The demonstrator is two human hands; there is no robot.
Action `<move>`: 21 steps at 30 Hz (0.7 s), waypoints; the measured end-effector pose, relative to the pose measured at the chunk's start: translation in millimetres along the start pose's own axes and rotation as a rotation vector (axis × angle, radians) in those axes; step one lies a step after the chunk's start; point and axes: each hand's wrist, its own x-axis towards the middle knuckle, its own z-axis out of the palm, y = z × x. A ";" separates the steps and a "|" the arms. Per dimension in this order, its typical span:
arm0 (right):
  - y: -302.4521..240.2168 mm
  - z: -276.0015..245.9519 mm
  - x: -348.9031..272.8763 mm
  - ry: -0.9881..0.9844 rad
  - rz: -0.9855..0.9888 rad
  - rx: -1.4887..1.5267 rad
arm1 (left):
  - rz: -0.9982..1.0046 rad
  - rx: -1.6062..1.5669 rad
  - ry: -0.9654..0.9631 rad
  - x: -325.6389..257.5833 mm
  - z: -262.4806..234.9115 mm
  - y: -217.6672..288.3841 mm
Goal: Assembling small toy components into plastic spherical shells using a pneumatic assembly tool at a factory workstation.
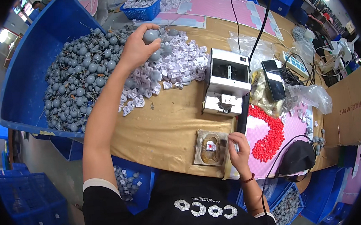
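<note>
Left hand lifts a grey ball, right hand rests at the fixture.

Upper centre of the frame: the left hand (136, 46) has its grip clenched around 1 grey ball (151, 36) above the white tag pile (173, 65), beside the blue bin (38, 51) of grey balls. Lower centre: the right hand (239, 148) touches the tan fixture pad (210, 148) on the surface (164, 126), fingers curled, holding nothing visible.

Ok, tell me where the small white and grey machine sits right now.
In the head view, the small white and grey machine stands on the brown table right of centre, between the pile of white tags on its left and the black phone on its right.
</note>
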 end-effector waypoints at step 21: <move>7.3 14.6 -7.9 -0.013 0.136 0.132 | 0.001 0.450 -0.186 -64.6 -17.6 -69.6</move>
